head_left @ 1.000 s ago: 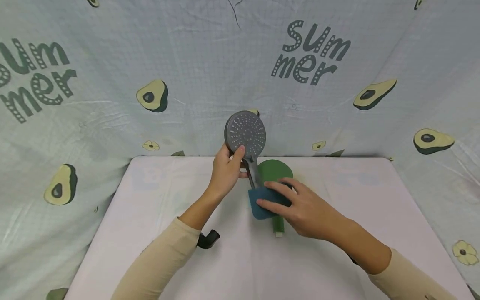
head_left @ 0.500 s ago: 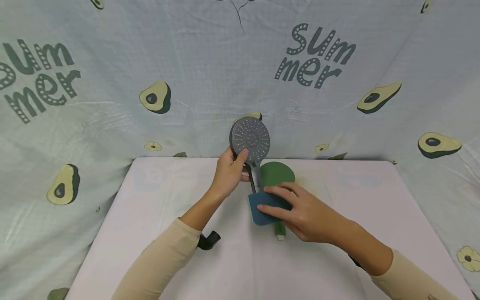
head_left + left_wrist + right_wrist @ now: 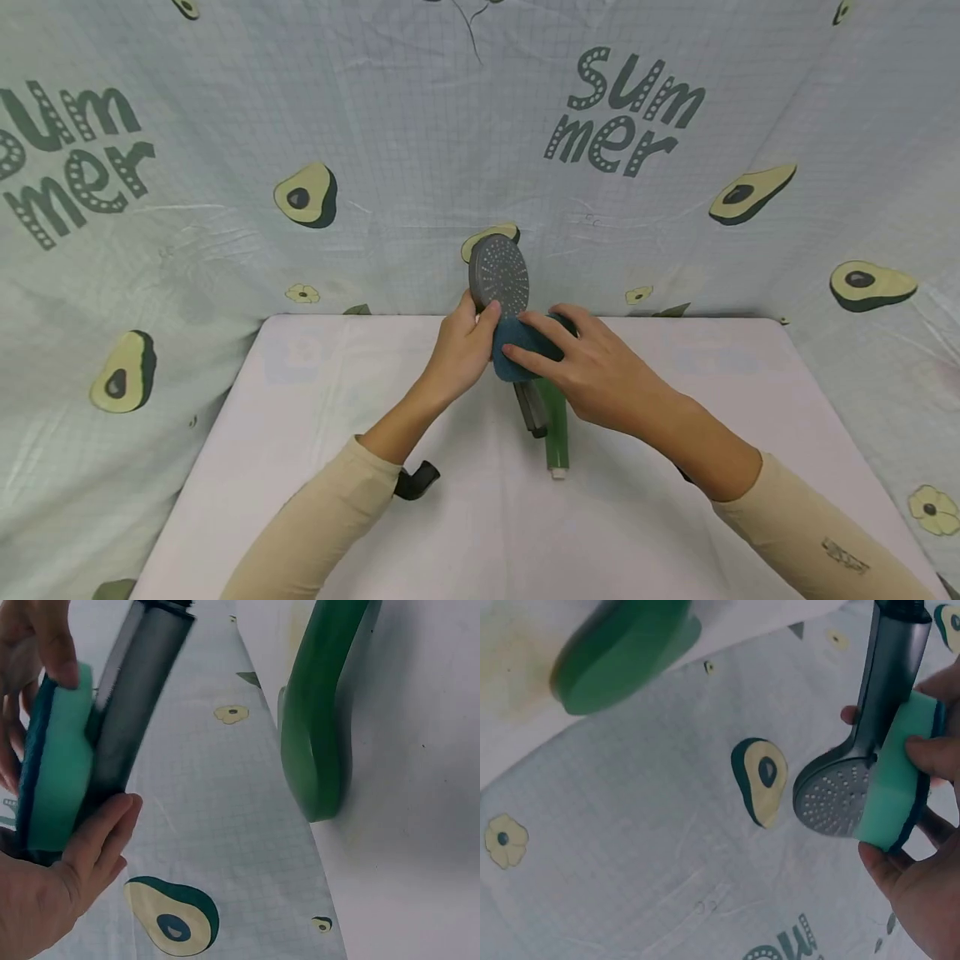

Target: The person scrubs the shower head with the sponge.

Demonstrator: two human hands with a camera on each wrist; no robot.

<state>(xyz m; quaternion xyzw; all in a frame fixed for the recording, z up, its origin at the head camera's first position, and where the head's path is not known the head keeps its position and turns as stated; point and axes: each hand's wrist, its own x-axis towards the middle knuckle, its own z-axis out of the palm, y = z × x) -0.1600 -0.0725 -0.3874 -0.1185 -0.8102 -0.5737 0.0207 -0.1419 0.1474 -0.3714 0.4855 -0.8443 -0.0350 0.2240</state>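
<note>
A grey shower head (image 3: 501,271) is held up at a tilt above the table, its round nozzle face partly towards the head camera. My left hand (image 3: 461,343) grips it below the face, thumb in front. With my right hand (image 3: 596,367) I hold a sponge (image 3: 517,346), blue on one side and green on the other, against the neck and handle. In the left wrist view the sponge's green side (image 3: 66,765) touches the dark handle (image 3: 142,690). The right wrist view shows the sponge (image 3: 900,784) overlapping the edge of the nozzle face (image 3: 831,796).
A green object (image 3: 557,429) with a long handle and pale end, shaped like another shower head, lies on the white table (image 3: 660,517) behind my hands. A black bent piece (image 3: 418,481) shows beside my left sleeve. Patterned cloth (image 3: 405,150) hangs behind the table.
My right hand has moved the sponge up from the lower handle to the neck of the shower head. The shower head has turned, so its face looks narrower.
</note>
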